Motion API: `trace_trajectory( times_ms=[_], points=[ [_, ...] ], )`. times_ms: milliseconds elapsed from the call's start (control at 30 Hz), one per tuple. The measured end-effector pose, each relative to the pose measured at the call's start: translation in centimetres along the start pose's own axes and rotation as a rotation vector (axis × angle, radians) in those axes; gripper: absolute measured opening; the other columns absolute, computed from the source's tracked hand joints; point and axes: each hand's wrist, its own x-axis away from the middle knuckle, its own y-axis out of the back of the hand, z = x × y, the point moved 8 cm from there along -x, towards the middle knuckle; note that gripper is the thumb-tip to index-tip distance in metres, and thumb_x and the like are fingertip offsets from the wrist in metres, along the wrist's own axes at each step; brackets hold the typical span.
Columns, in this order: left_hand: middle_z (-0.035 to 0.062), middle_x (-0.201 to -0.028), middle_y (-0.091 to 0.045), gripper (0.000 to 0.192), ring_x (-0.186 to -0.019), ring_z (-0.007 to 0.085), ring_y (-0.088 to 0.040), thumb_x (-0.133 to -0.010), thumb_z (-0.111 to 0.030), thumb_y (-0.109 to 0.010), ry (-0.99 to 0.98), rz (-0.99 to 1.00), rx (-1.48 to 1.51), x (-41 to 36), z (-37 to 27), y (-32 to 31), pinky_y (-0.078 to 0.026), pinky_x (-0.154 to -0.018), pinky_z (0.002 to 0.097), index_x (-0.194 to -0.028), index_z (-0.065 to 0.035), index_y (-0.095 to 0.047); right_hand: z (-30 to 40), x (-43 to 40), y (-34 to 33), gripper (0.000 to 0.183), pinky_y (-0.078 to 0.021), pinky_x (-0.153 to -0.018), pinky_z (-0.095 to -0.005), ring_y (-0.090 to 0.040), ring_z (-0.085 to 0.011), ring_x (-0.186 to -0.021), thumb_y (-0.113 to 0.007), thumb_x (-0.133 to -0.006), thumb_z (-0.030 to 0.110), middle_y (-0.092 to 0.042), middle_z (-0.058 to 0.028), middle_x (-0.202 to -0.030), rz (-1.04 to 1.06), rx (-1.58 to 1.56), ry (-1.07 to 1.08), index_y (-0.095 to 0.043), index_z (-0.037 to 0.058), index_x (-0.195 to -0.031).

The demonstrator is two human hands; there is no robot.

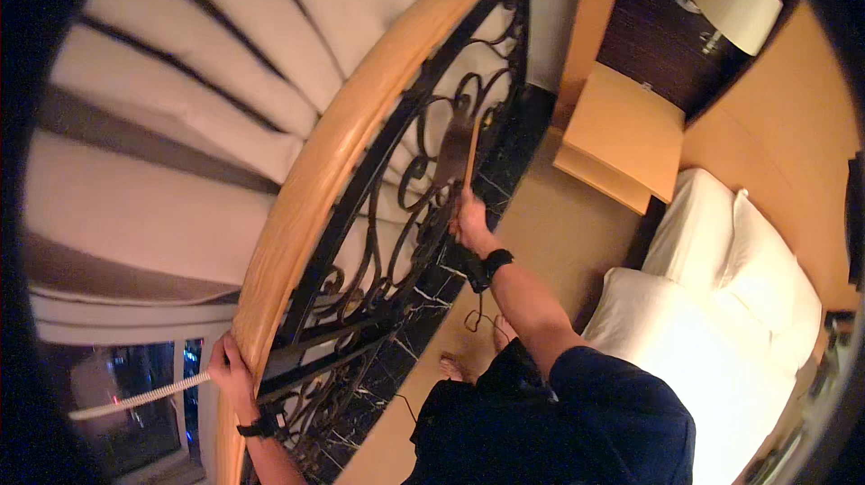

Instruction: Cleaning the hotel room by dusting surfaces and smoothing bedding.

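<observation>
My left hand [232, 369] is closed on the wooden handrail [304, 177] at the lower left, and a pale, ribbed, slender rod [145, 396] sticks out leftward from it. Farther up, my right hand [470, 218] grips a thin wooden stick [472, 154] beside the black wrought-iron balustrade [375, 241]. A blurred brown patch [454, 150] lies next to the stick; whether it belongs to the stick or to the ironwork, I cannot tell. Scrolls and curls fill the balustrade below the rail.
Pale curved stair treads [149, 187] lie beyond the rail. A black marble curb [422, 296] runs under the ironwork. To the right are a wooden bedside shelf [625, 126], a wall lamp [736, 1] and a white bed [703, 350]. A dark cord [478, 319] hangs from my right wrist.
</observation>
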Motion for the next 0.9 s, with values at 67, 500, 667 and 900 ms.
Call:
trace_trajectory(
  times_ms=[67, 500, 667, 900],
  points=[
    [0.0160, -0.085, -0.069, 0.035, -0.079, 0.0189, -0.058, -0.102, -0.023, -0.053, -0.016, 0.055, -0.006, -0.8, -0.4, -0.9, -0.049, -0.074, 0.0352, -0.100, 0.0097, -0.066, -8.2, -5.3, 7.5, 0.044, -0.0382, -0.040, -0.0424, -0.050, -0.0275, -0.045, -0.046, -0.101, 0.039, -0.052, -0.0096, -0.058, 0.005, 0.130, -0.177, -0.054, 0.0077, -0.071],
    [0.0261, -0.108, -0.068, 0.040, -0.098, 0.0367, -0.064, -0.101, -0.025, -0.055, -0.159, -0.083, -0.046, -0.8, -1.2, -1.4, -0.050, -0.088, 0.0415, -0.116, 0.0105, -0.064, 3.2, -0.9, 22.3, 0.029, -0.0347, -0.036, -0.0411, -0.050, -0.0232, -0.043, -0.056, -0.099, 0.032, -0.053, -0.0081, -0.062, -0.274, 0.493, -0.011, -0.053, 0.0057, -0.086],
    [0.0248, -0.119, -0.062, 0.034, -0.109, 0.0422, -0.059, -0.097, -0.018, -0.058, -0.378, -0.190, -0.013, 1.6, -10.8, -3.7, -0.046, -0.097, 0.0491, -0.122, 0.0059, -0.061, 23.3, 4.1, 12.7, 0.037, -0.0431, -0.047, -0.0387, -0.052, -0.0186, -0.052, -0.055, -0.101, 0.038, -0.054, -0.0075, -0.066, -0.363, 0.602, 0.608, -0.055, 0.0009, -0.099],
    [0.0199, -0.113, -0.065, 0.027, -0.110, 0.0424, -0.060, -0.092, -0.009, -0.058, -0.828, -0.069, 0.115, 0.2, -30.4, -14.6, -0.050, -0.094, 0.0508, -0.114, 0.0020, -0.066, 33.4, 10.2, -0.7, 0.037, -0.0495, -0.063, -0.0454, -0.064, -0.0401, -0.072, -0.055, -0.101, 0.040, -0.060, -0.0233, -0.077, 0.149, 0.985, 0.913, -0.053, 0.0037, -0.107]
  ],
)
